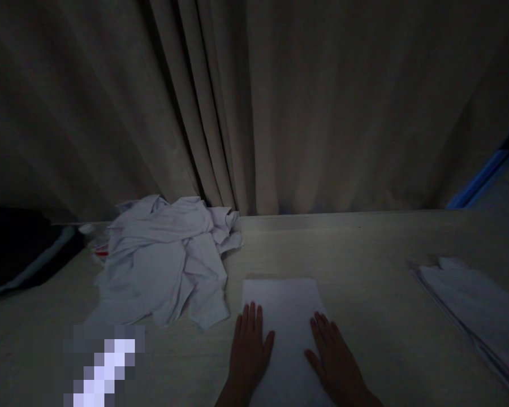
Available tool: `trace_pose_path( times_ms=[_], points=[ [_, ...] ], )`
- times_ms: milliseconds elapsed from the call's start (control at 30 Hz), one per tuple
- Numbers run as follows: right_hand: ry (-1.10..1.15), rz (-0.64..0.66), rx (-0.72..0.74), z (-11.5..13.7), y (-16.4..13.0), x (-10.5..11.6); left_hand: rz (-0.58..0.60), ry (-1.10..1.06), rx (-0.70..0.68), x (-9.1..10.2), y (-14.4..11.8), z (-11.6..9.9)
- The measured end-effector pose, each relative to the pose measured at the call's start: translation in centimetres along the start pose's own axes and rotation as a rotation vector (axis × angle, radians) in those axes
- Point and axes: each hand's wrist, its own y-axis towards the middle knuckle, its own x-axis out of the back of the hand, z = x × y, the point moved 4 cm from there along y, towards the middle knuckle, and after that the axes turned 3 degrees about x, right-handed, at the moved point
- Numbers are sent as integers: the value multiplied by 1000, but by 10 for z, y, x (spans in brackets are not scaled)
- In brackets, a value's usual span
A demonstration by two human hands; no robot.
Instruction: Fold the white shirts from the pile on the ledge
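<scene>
Pale woodgrain table (365, 249); hands flat on smooth folded cloth (286, 305).

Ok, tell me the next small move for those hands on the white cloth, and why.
Probably lift the folded cloth across to the stack on the right. The left hand and right hand lie flat on it; it looks like a neat rectangle, while the crumpled pile waits unfolded.

Smooth white cloth (286, 316), matt wood-grain table (373, 265)

White folded cloth (282, 305) (flat, tabletop)
</scene>
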Motion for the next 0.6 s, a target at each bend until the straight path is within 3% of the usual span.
trace_pose_path(
  times_ms=[133,600],
  points=[
    [36,27,-12,2,1,5,50,-13,9,1,-1,0],
    [60,165,-135,-4,-18,7,19,47,6,4,1,-2]
  ],
)
